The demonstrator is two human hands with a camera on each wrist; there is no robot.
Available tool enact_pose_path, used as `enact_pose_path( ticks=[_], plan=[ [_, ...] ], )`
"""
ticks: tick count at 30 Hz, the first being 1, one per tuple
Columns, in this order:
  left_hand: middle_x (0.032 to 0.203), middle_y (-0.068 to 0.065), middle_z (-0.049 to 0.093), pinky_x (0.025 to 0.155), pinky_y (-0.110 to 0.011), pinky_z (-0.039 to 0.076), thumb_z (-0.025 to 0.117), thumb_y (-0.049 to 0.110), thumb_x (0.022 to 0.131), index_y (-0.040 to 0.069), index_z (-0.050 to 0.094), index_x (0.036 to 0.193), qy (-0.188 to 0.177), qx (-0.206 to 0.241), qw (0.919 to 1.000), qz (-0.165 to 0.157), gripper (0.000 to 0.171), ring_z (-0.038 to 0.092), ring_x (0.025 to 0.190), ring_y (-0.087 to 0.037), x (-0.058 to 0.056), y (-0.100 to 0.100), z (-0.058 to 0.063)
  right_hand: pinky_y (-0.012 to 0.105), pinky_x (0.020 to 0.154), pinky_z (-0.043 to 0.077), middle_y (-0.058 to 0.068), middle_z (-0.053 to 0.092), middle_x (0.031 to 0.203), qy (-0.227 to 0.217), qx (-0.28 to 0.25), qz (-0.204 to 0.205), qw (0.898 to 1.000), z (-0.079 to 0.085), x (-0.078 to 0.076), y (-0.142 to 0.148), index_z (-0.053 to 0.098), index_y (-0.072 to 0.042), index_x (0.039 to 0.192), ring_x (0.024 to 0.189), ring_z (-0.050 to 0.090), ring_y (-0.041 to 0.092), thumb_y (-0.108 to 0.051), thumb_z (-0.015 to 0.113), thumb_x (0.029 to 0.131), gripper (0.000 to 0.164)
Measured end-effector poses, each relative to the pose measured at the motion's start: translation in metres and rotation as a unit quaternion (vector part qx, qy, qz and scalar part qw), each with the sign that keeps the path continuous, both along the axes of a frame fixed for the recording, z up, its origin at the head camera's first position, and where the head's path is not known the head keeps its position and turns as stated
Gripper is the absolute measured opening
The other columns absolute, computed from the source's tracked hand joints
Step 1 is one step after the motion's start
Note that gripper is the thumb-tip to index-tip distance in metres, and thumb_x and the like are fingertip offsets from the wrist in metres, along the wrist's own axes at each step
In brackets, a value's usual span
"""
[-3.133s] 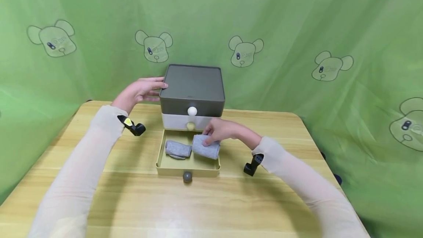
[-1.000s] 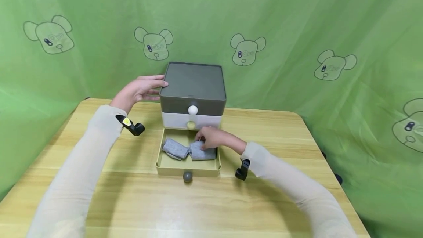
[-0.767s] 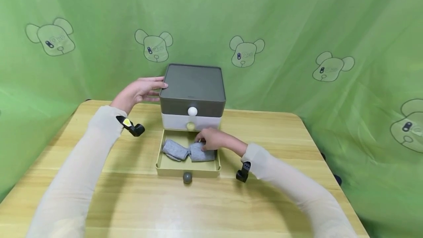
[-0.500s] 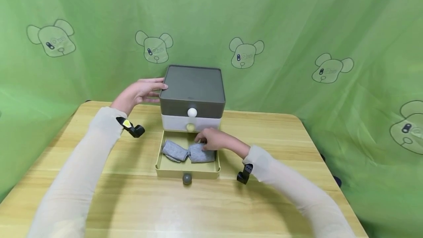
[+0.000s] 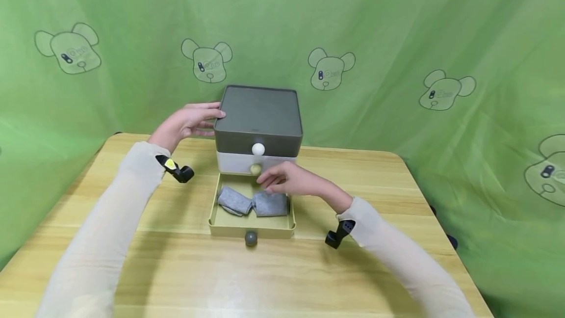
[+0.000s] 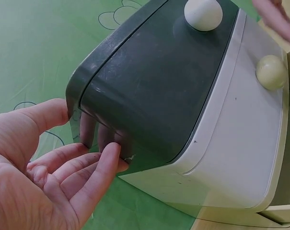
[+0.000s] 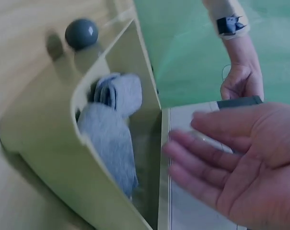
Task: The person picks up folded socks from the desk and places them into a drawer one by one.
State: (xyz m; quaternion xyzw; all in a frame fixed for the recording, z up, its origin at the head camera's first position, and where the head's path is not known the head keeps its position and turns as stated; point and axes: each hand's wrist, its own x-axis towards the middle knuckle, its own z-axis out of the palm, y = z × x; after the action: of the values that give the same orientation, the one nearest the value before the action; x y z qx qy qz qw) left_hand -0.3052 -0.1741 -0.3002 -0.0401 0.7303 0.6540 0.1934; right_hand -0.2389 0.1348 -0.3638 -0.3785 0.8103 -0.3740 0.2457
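My left hand (image 5: pixel 192 119) rests on the left side of a small desktop drawer unit (image 5: pixel 260 109), thumb at the top edge and fingertips against the dark side wall (image 6: pixel 135 96). The pale yellow bottom drawer (image 5: pixel 252 233) is pulled out. Inside it lie two folded bundles of grey cloth, a left one (image 5: pixel 235 201) and a right one (image 5: pixel 270 205), side by side. Above the right bundle hovers my right hand (image 5: pixel 300 180), fingers loosely bent and nothing in them. In the right wrist view its palm (image 7: pixel 260 163) shows bare beside the drawer.
The unit's dark top and white middle drawers are closed, with a white knob (image 5: pixel 258 149) and a yellow knob (image 5: pixel 255 169). A dark grey knob (image 5: pixel 250 239) projects from the open drawer toward the wooden table's (image 5: pixel 247 278) front. A green curtain (image 5: pixel 375 23) hangs behind.
My right hand set the right grey bundle down in the drawer, let go of it and has lifted back up and rightward. The left bundle shifted slightly left. My left hand stayed in place.
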Motion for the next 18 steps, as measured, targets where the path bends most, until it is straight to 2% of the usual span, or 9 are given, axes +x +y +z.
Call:
enact_pose_path(
  ticks=[4,6,9,12,15,18],
  plan=[
    [0.164,-0.012,0.036,0.121,-0.046,0.043,0.063,0.018,0.101,0.022,0.025,0.162,0.003,-0.001,1.0000,-0.001,0.072,0.037,0.150,-0.036,-0.002,0.001,0.001,0.029,0.096,0.061,0.029,0.069,0.122,-0.085,-0.037,0.021,0.995,0.001,0.010,0.001,0.064,0.010,0.127,0.113,0.069,0.034,0.000,0.066,0.096,0.033],
    [0.165,-0.012,0.034,0.121,-0.046,0.043,0.063,0.018,0.101,0.022,0.025,0.162,0.004,-0.003,1.0000,0.000,0.072,0.035,0.151,-0.037,-0.002,0.001,0.002,0.036,0.100,0.060,0.030,0.068,0.124,-0.132,-0.040,0.034,0.990,0.001,0.017,0.001,0.061,0.011,0.130,0.114,0.069,0.032,-0.001,0.065,0.097,0.035],
    [0.167,-0.012,0.030,0.121,-0.046,0.043,0.063,0.020,0.101,0.021,0.025,0.162,0.010,-0.010,0.9999,-0.005,0.072,0.033,0.151,-0.037,-0.001,0.001,0.002,0.045,0.105,0.058,0.026,0.069,0.126,-0.188,-0.024,0.055,0.980,-0.003,0.029,0.004,0.060,0.008,0.134,0.115,0.069,0.029,-0.005,0.063,0.099,0.037],
    [0.168,-0.012,0.029,0.121,-0.046,0.043,0.062,0.020,0.102,0.020,0.024,0.163,0.011,-0.013,0.9998,-0.009,0.072,0.033,0.152,-0.037,0.000,0.000,0.002,0.053,0.108,0.054,0.026,0.067,0.129,-0.244,-0.003,0.081,0.966,-0.010,0.042,0.008,0.057,0.006,0.137,0.117,0.069,0.031,-0.009,0.058,0.103,0.037],
    [0.168,-0.012,0.029,0.121,-0.047,0.043,0.063,0.019,0.102,0.020,0.025,0.163,0.010,-0.009,0.9999,-0.007,0.072,0.033,0.151,-0.037,0.002,0.000,0.001,0.055,0.108,0.053,0.028,0.065,0.130,-0.282,0.016,0.102,0.954,-0.020,0.054,0.011,0.056,0.006,0.138,0.116,0.069,0.033,-0.012,0.055,0.105,0.038],
    [0.167,-0.012,0.030,0.121,-0.047,0.043,0.063,0.019,0.101,0.020,0.025,0.162,0.012,-0.007,0.9999,-0.004,0.072,0.033,0.151,-0.037,0.003,0.000,-0.001,0.055,0.106,0.055,0.032,0.065,0.129,-0.308,0.033,0.104,0.945,-0.032,0.066,0.013,0.055,0.007,0.138,0.114,0.069,0.035,-0.012,0.053,0.106,0.038]
  ],
)
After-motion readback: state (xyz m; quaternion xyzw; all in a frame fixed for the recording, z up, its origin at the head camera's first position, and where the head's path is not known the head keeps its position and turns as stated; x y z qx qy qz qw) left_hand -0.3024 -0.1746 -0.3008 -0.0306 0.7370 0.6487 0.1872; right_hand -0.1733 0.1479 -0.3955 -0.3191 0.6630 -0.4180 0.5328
